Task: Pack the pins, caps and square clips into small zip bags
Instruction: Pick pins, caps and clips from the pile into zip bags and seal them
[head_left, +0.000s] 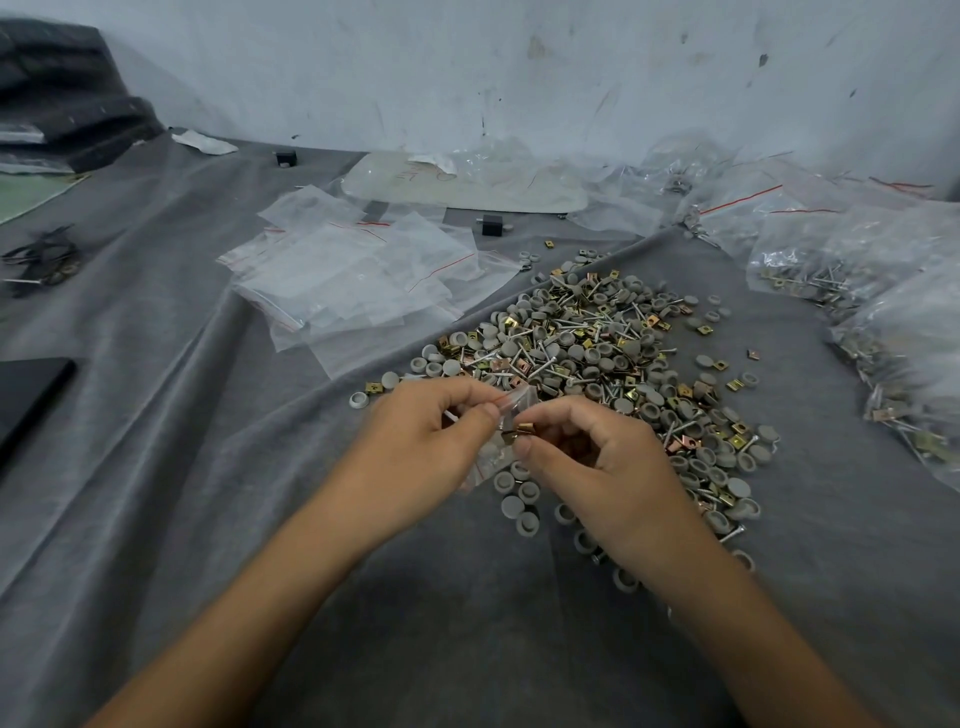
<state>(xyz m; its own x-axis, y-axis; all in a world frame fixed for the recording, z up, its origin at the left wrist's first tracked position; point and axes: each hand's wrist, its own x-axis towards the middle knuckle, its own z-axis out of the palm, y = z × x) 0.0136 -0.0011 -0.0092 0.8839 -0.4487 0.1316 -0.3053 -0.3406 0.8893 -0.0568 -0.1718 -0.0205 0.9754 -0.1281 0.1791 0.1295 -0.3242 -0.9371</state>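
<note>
Packing stood mid-run, by the look of the desk. The left hand (421, 441) pinched the mouth of a small zip bag (511, 405) between thumb and forefinger, at the near edge of the pile of loose parts (587, 343). The right hand (597, 462) pinched a brass-coloured square clip (525, 429) at the bag's opening, its other fingers curled. The clip touched the bag's mouth; whether it was inside could not be told. The bag's lower part showed something pale, contents not legible.

Done: several filled bags (831, 260) lay to the right of the pile and behind it, showing pins, clips and grey pieces through the plastic. The count was not readable.

Left: the pile was large, with pins, grey caps (514, 504) and clips mixed and spread over the grey cloth (208, 467). A stack of empty zip bags (353, 280) lay behind and left of the pile.

Judgement: a good share of the work remained. The bag in hand needed filling and sealing, and many more after it.
</note>
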